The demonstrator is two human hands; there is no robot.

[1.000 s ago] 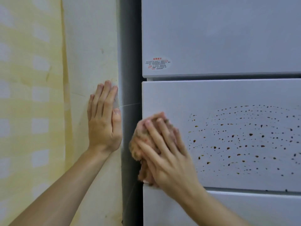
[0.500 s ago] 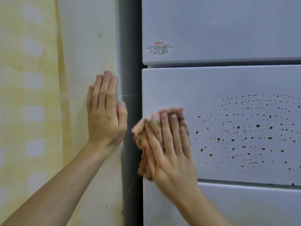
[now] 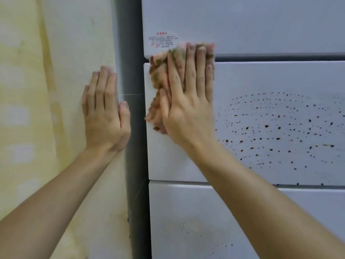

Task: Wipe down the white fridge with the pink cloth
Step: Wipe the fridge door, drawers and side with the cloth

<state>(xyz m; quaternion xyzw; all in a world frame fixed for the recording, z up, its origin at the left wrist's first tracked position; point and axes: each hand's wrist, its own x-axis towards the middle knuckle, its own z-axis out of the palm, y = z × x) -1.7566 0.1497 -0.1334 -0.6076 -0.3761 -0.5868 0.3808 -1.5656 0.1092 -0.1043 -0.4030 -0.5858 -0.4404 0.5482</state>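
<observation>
Pink cloth [image 3: 159, 71] over fridge [image 3: 261, 25] seam, left edge.

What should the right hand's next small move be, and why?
Probably slide the right hand and cloth rightward and slightly down across the middle door. The cloth is pressed flat at that door's top-left corner, where the surface looks clean, while brown spots cover the door to its right, unwiped. The left hand rests flat on the wall.

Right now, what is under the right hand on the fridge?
The pink cloth, pressed flat by the right hand against the white fridge, showing left of and above the fingers. The fridge surface beneath it is covered.
</observation>
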